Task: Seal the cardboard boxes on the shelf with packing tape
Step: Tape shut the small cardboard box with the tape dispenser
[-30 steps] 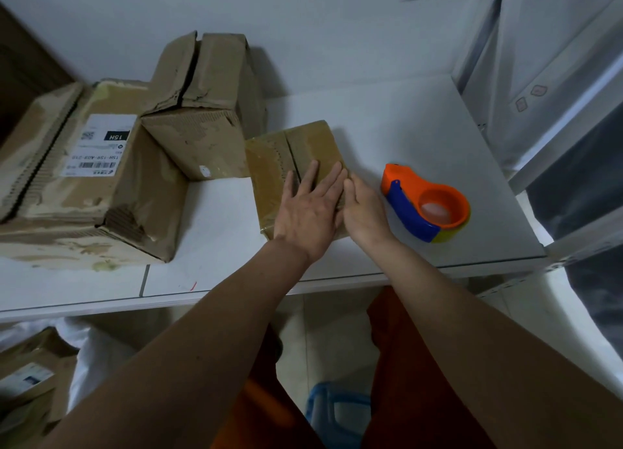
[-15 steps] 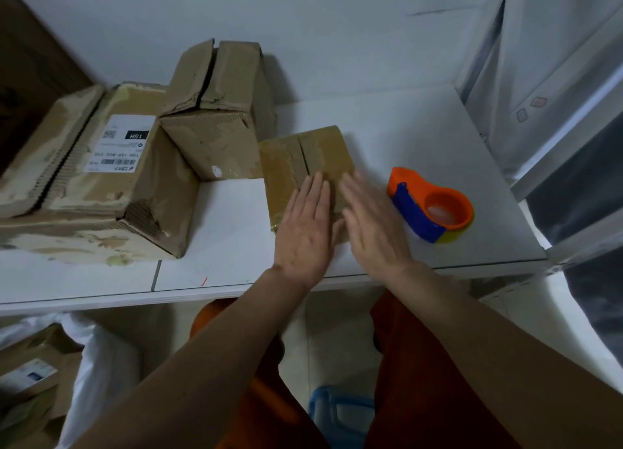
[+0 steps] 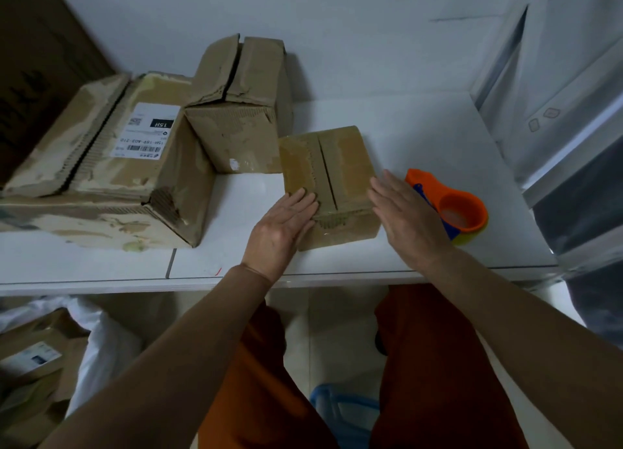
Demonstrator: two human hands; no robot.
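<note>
Both flat: left hand (image 3: 283, 226) on small box (image 3: 340, 165); right hand (image 3: 404, 219) half-hides tape dispenser (image 3: 462, 209).

Bare shelf (image 3: 421, 131) is left open behind and to the right of the small box (image 3: 337, 165) — up to the back wall. On its left, the way is blocked by the tall box (image 3: 236, 138) touching it and the labelled box (image 3: 111, 175) beyond. The right flank is narrowed by the tape dispenser (image 3: 451, 206), partly hidden behind the right hand (image 3: 408, 222); bare shelf lies along the front edge.
</note>
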